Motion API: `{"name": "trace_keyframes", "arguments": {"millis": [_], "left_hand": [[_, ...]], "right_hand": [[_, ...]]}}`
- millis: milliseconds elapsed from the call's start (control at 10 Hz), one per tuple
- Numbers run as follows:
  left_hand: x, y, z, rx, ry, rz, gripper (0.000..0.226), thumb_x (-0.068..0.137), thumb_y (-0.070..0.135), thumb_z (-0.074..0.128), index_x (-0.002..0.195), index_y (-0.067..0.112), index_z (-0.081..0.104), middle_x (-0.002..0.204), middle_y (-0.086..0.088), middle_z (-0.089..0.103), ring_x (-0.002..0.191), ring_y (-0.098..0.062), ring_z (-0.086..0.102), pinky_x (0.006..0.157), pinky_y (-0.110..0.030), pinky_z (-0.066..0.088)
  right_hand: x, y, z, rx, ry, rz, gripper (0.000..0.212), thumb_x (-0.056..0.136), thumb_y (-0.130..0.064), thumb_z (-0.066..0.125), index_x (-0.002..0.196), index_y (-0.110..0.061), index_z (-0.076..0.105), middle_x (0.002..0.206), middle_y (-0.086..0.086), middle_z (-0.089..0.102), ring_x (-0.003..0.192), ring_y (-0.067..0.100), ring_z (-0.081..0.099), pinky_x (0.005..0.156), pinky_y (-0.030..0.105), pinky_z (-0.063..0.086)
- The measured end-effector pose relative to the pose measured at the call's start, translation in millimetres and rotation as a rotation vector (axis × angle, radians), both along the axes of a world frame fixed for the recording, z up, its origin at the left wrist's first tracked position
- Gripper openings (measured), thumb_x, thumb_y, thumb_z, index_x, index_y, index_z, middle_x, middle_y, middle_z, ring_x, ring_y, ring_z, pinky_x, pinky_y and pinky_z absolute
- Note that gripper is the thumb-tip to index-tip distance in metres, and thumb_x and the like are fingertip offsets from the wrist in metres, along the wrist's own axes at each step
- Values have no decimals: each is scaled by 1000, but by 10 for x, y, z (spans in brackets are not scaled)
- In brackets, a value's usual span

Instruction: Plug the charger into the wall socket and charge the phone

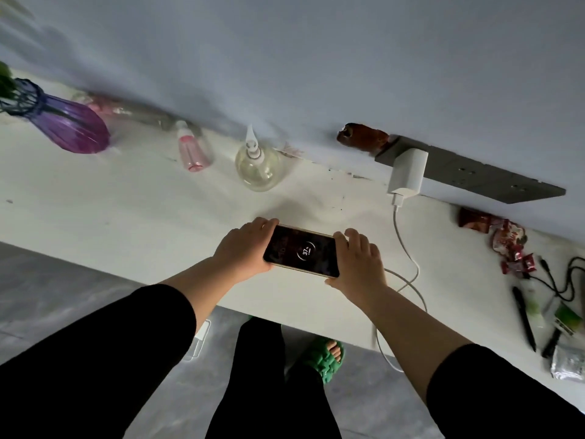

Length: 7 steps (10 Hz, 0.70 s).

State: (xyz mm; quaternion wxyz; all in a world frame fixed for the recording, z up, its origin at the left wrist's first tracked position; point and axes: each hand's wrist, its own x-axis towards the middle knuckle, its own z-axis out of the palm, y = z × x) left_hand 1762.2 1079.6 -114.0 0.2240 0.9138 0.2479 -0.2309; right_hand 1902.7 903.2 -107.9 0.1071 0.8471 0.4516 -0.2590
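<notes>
I find the charger (407, 172) already seated in the grey wall socket strip (468, 172), with its white cable (408, 248) running down from it across the white worktop (126, 210), looping toward the front edge and passing behind my right hand (359, 264). The phone (302, 251) lies screen-up and crosswise near the front of the worktop, between both hands. Its screen is lit and shows a ring with 37 percent, which I judge to be the charging display; the plug end at the phone is hidden by the right hand, so I cannot confirm the joint itself. My left hand (243, 248) has its grip clenched on the phone's left end, fingers over the far edge and thumb at the near edge. The right hand grasps the right end in the same manner. I judge the plugging steps done and the step in hand to be setting the phone to rest. The next move calls for lowering it flat, easing both grips off without dragging the cable, and leaving slack so the connector is not strained. A pump bottle (258, 166) and a pink spray bottle (191, 150) stand well apart toward the wall and pose no obstruction.
</notes>
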Motion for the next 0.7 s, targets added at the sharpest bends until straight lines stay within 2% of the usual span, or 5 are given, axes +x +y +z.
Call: {"name": "trace_keyframes", "arguments": {"millis": [100,300,500,600,700], "left_hand": [[53,-3,-224,25,-23,7,78,74,32,69,142,16,33,136,-8,46,115,-30,54,87,-44,51],[19,56,-427,82,-95,-12,80,68,39,74,139,21,39,130,-5,46,106,-29,56,82,-41,51],[28,26,-397,87,-4,-17,93,72,47,72,148,24,23,138,-5,38,113,-30,49,90,-42,46],[103,-12,-245,41,106,6,98,76,44,70,151,18,12,147,-7,32,125,-30,43,98,-41,42],[130,-87,-19,24,185,3,87,83,39,65,150,16,15,145,-8,40,128,-30,43,101,-41,40]], "right_hand": [[39,15,-196,-10,-46,5,94,70,-51,77,140,-11,29,134,10,39,120,28,42,102,38,35],[88,-19,-378,19,-44,19,97,69,-57,74,142,-9,33,134,11,44,117,30,47,100,40,38],[65,-32,-342,2,-1,1,100,77,-59,66,151,-12,17,143,9,36,125,28,42,103,39,36],[53,-4,-203,-17,67,-85,97,85,-58,57,152,-12,5,156,8,23,140,26,27,114,39,26],[29,-2,25,-1,117,-140,73,94,-50,46,150,-11,20,152,7,35,141,25,29,117,39,24]]}}
